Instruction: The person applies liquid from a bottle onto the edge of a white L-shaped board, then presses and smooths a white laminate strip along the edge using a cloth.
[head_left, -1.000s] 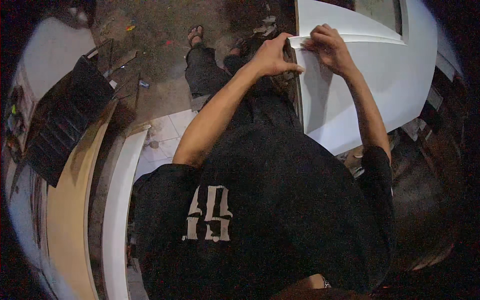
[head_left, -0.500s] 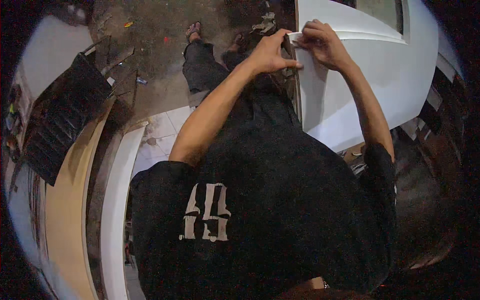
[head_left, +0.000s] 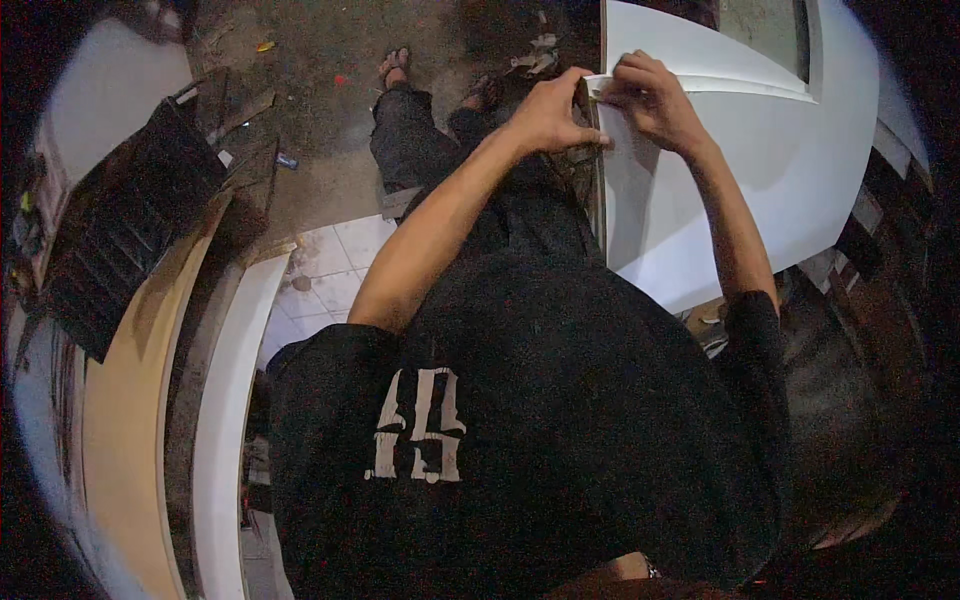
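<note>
A long, thin white strip (head_left: 740, 87) runs across a large white panel (head_left: 760, 190). My right hand (head_left: 655, 105) is closed over the strip near its left end, fingers bent and pressed together. At the panel's left edge is my left hand (head_left: 556, 118). Its thumb and forefinger are spread apart in a C shape, the forefinger at the strip's end and the thumb against the panel's edge. The remaining left fingers are partly hidden. What lies beneath my right fingertips cannot be made out.
A dark ribbed object (head_left: 135, 220) leans at the left. Beside it stand a tan board (head_left: 125, 430) and a white board (head_left: 222, 430). Pale tiles (head_left: 335, 265) meet a dirty brown floor (head_left: 320, 60) with scraps on it. A recessed window-like opening (head_left: 765, 30) sits in the panel.
Both hands stay at the strip's end, with hardly any change in finger position. The whole view has shifted slightly, so panel and hands appear a little lower and farther right.
</note>
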